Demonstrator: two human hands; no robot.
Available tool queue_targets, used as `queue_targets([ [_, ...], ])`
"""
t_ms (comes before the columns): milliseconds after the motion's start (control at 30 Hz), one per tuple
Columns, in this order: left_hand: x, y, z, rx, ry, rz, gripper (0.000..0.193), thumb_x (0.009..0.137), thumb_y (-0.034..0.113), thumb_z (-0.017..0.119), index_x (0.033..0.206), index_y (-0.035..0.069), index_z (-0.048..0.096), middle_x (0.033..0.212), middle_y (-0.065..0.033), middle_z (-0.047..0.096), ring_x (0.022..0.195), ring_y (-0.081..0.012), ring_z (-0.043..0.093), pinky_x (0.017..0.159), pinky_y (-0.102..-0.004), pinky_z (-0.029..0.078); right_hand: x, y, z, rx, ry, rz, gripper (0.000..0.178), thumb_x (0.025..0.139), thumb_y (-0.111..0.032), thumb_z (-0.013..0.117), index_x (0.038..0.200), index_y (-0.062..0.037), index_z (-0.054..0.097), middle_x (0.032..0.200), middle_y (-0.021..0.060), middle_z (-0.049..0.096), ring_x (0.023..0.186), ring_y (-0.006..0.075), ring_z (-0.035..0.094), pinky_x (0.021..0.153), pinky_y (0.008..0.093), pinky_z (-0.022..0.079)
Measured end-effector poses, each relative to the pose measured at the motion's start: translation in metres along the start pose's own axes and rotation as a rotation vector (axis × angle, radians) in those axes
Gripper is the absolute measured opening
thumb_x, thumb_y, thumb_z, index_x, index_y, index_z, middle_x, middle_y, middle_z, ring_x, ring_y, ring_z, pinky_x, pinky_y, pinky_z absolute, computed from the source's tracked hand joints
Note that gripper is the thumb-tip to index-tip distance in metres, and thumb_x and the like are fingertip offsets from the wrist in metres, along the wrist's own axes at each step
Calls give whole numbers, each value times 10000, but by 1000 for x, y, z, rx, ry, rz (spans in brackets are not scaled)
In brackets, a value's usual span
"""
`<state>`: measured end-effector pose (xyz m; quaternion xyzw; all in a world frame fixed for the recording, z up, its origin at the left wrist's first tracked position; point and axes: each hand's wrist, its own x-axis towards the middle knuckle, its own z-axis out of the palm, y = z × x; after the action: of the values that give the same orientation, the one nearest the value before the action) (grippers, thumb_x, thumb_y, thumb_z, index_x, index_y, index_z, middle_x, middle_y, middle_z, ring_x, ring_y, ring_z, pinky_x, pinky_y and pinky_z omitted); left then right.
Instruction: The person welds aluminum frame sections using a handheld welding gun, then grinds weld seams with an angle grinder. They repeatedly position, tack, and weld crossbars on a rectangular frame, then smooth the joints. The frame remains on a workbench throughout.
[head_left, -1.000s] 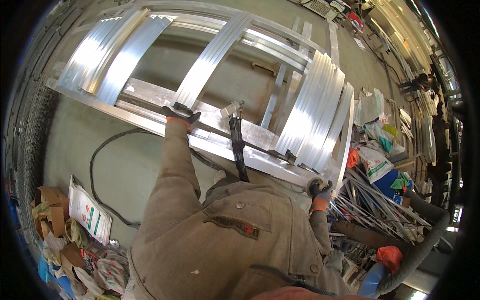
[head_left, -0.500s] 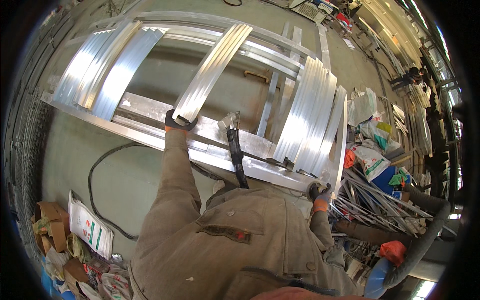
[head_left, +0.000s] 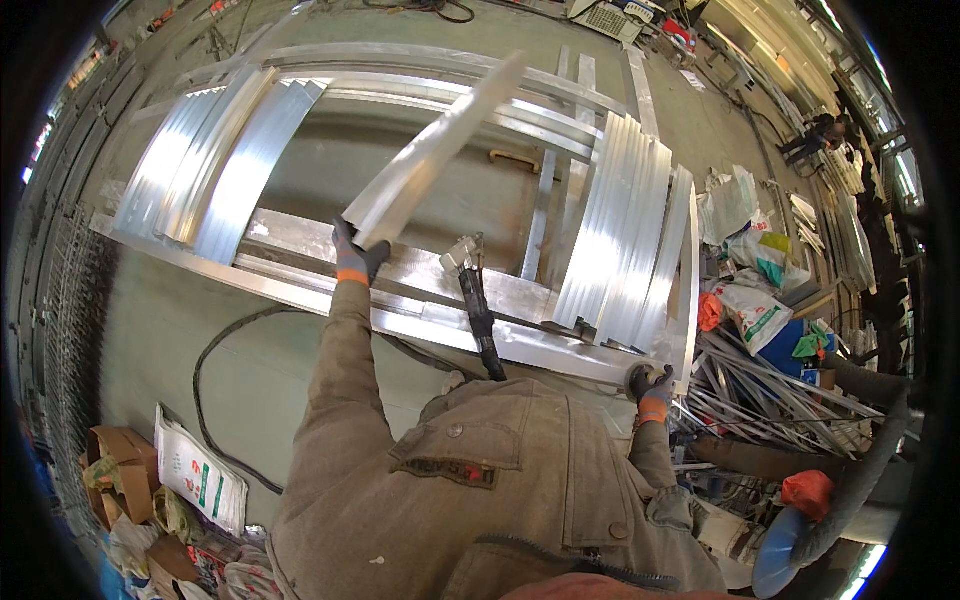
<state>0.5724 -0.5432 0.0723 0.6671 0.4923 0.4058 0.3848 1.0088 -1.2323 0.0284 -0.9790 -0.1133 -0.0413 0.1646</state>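
Observation:
My left hand (head_left: pixel 358 258), in a dark glove with an orange cuff, is closed on the near end of a long aluminium slat (head_left: pixel 430 145). The slat slants away across the middle of a metal frame (head_left: pixel 250 277), tilted onto its side and slightly blurred. At the frame's near right corner my right hand (head_left: pixel 652 384), gloved alike, has its fingers curled beside a small tan round thing that I cannot make out. Ribbed slats (head_left: pixel 615 235) lie across the frame at right, and more slats (head_left: pixel 250 165) at left. Between my hands a black-wrapped handle (head_left: pixel 479 315) with a pale metal head (head_left: pixel 461 254) rests against the frame.
A black cable (head_left: pixel 205 375) loops over the floor at left. Nearby lie a cardboard box (head_left: pixel 128 465) and a white sack (head_left: pixel 203 475). Scrap metal strips (head_left: pixel 765 400), bags (head_left: pixel 750 315) and a grey hose (head_left: pixel 850 480) crowd the right. Another person (head_left: pixel 822 138) is far right.
The slat in my left hand has rolled from lying flat, ribs up, to a tilted position, its far end shifted slightly right. My right hand stays at the frame's corner.

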Motion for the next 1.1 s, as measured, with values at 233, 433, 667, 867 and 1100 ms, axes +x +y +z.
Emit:
queue_targets([
  [233, -52, 3, 23, 62, -99, 50, 1355, 685, 112, 956, 1812, 65, 205, 1719, -316, 286, 1398, -382, 569, 1187, -426, 539, -7, -10, -16, 9, -47, 66, 616, 1050, -37, 597, 1644, -175, 514, 1392, 304, 693, 1238, 527, 702, 1018, 608, 563],
  [433, -67, -11, 37, 219, -12, 103, 1327, 709, 181, 972, 1801, 64, 228, 1692, -368, 342, 1587, -536, 377, 1332, -518, 391, -9, -24, -24, -24, -12, 16, 613, 1054, -54, 615, 1640, -194, 500, 1306, 310, 731, 1176, 501, 737, 967, 587, 594],
  [667, -71, -2, 40, 268, 43, -2, 1298, 753, 216, 987, 1798, 59, 232, 1716, -391, 323, 1597, -549, 382, 1327, -517, 402, -14, -35, -33, 17, -42, 25, 622, 1051, -136, 690, 1640, -188, 500, 1320, 334, 734, 1199, 535, 717, 980, 600, 571],
  [867, -68, 7, 39, 478, -61, -115, 1302, 766, 277, 1010, 1793, 56, 241, 1736, -390, 304, 1581, -548, 415, 1317, -483, 423, -12, -30, -29, 79, -39, 13, 726, 1020, -482, 808, 1613, -165, 534, 1329, 334, 740, 1213, 528, 714, 975, 595, 569],
  [1100, -53, 16, 32, 778, -101, -55, 1338, 717, 500, 1013, 1748, 22, 307, 1712, -300, 406, 1612, -467, 386, 1320, -473, 403, -15, -39, -33, -9, -67, 49, 710, 1051, -422, 767, 1646, -136, 504, 1270, 344, 764, 1175, 507, 748, 916, 582, 596],
])
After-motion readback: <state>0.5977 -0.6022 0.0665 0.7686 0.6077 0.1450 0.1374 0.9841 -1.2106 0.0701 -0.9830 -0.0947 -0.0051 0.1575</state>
